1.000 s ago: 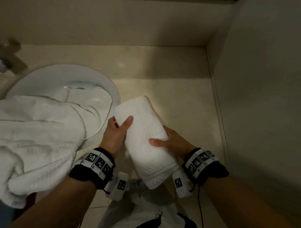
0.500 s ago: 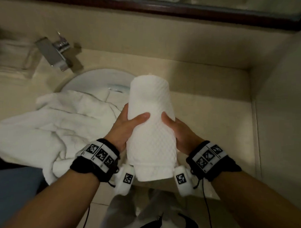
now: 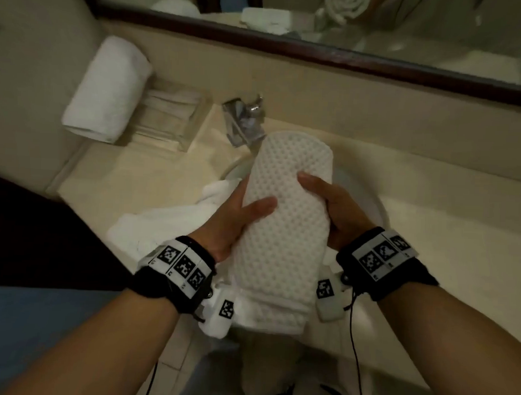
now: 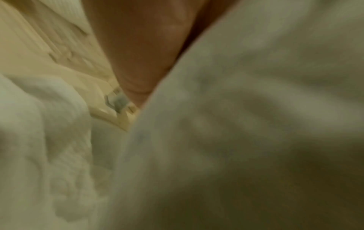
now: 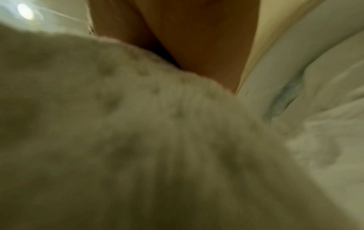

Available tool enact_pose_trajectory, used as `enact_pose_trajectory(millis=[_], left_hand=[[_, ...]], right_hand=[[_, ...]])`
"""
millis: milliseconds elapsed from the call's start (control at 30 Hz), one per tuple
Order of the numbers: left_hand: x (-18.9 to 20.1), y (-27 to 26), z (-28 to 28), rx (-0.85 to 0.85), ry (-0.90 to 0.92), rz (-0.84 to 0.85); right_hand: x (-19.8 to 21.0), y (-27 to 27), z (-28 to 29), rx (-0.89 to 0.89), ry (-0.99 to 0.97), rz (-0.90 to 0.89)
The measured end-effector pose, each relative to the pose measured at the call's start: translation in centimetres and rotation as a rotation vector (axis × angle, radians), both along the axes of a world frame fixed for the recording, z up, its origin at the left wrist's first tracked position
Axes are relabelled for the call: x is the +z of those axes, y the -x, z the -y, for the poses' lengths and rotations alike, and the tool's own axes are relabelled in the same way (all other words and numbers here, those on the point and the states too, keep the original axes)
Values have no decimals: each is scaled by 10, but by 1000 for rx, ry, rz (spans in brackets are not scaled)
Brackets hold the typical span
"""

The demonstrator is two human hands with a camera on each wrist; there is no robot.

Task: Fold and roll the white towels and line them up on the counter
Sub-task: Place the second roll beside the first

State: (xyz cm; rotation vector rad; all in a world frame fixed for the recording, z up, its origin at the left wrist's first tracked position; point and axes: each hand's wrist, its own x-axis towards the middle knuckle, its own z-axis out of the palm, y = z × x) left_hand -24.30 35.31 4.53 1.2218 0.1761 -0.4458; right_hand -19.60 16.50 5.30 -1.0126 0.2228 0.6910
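Note:
A rolled white waffle towel (image 3: 284, 227) is held in the air above the sink, its long axis pointing away from me. My left hand (image 3: 238, 217) grips its left side, thumb across the top. My right hand (image 3: 330, 205) grips its right side, thumb on top. The same roll (image 4: 246, 124) fills the left wrist view, and the roll (image 5: 118, 132) fills the right wrist view; both are blurred. Another rolled white towel (image 3: 106, 88) lies on the counter (image 3: 129, 187) at the far left by the wall. Loose white towels (image 3: 169, 223) lie heaped under my left hand.
A chrome faucet (image 3: 244, 120) stands behind the white sink (image 3: 371, 201). A clear glass box (image 3: 170, 117) sits between the faucet and the far rolled towel. A dark-framed mirror (image 3: 317, 54) runs along the back wall.
The rolled towel has been carried left, from the right part of the counter to above the sink. My view has swung left, bringing the faucet, glass box and far rolled towel into sight.

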Motion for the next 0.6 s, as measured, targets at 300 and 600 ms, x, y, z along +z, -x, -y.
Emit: enact_pose_trajectory(millis=[300, 600], left_hand=[[19, 0, -186, 510, 116, -60], [10, -35, -252, 717, 300, -76]], right_hand=[[22, -48, -186, -190, -128, 103], [15, -125, -294, -267, -84, 189]])
